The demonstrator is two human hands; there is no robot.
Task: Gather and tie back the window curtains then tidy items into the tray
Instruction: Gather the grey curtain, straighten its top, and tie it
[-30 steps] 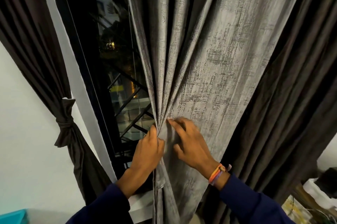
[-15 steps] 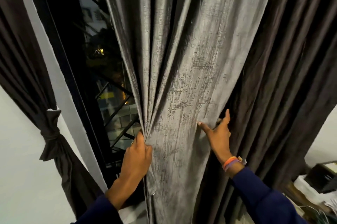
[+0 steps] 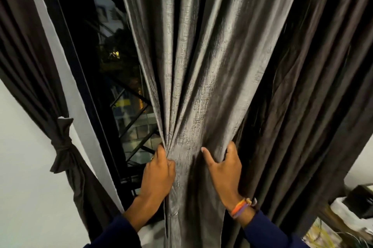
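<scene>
Curtain, grey, textured (image 3: 203, 78): hanging centre over the dark window (image 3: 113, 70), its folds bunching at mid-height between both hands. Dark brown curtain (image 3: 302, 106) hanging just right. Second dark curtain (image 3: 26, 62) sitting tied at far left. Left hand (image 3: 158, 175) gripping the gathered left edge; right hand (image 3: 223, 169) curling round the right folds, wristbands (image 3: 241, 207) showing.

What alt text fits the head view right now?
Both hands gather a silvery grey textured curtain at a night window: the left hand grips its bunched pleats, the right hand curls round its other edge. At far left, a dark brown curtain is already tied back.
</scene>
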